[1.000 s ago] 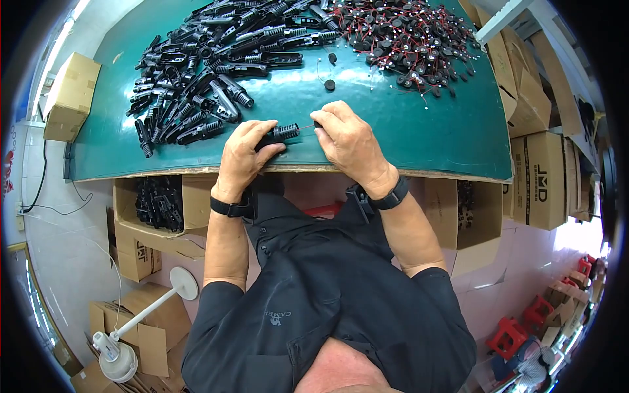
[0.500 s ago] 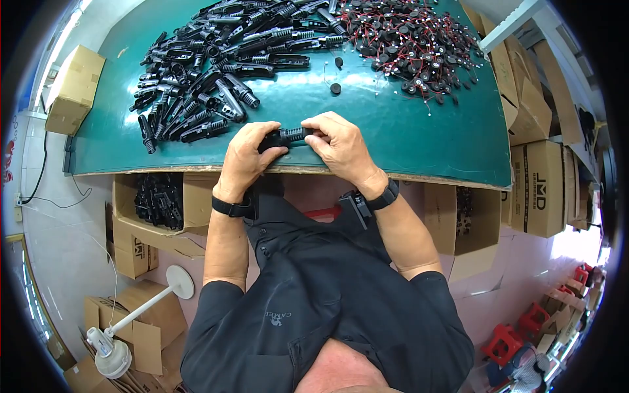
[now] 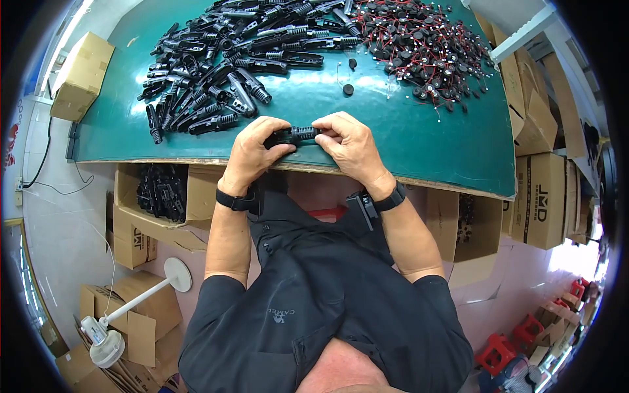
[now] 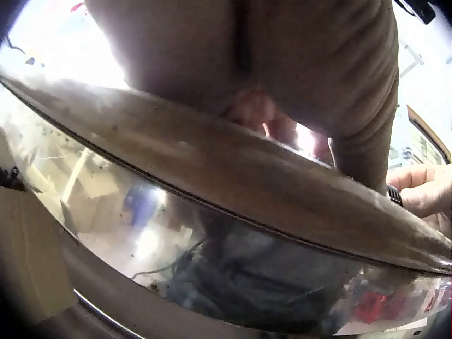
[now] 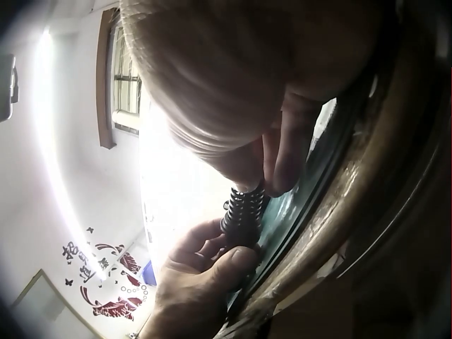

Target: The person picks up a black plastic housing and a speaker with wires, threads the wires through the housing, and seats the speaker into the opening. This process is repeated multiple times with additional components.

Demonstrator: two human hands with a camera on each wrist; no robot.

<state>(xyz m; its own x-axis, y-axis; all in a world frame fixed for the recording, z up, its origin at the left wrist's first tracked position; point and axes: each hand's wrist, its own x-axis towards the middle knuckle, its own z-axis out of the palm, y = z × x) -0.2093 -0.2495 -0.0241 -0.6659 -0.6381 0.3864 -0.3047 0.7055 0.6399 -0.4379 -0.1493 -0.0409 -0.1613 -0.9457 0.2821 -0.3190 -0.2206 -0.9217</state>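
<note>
In the head view the left hand point(image 3: 254, 152) grips a black ribbed plastic part point(image 3: 303, 133) by its wider body, just over the table's near edge. The right hand point(image 3: 350, 145) pinches the ribbed end with thumb and fingers. The right wrist view shows the ribbed collar point(image 5: 244, 208) between the two hands, the left hand point(image 5: 201, 279) round the lower body and the right hand point(image 5: 240, 92) at the tip. What lies under the right fingertips is hidden. The left wrist view shows mostly the left hand point(image 4: 311, 63) close up, its held part hardly visible.
A pile of black ribbed parts point(image 3: 216, 72) covers the green table's point(image 3: 419, 150) left side. Small black discs with red wires point(image 3: 426, 52) are heaped at the right; two loose discs point(image 3: 348, 90) lie between. Open cartons point(image 3: 200, 193) stand below the edge; a white fan point(image 3: 108, 347) is lower left.
The right hand came in from the right, where it held a thin red wire off the part's end, and now pinches that end. The wire no longer shows. The left hand keeps its grip.
</note>
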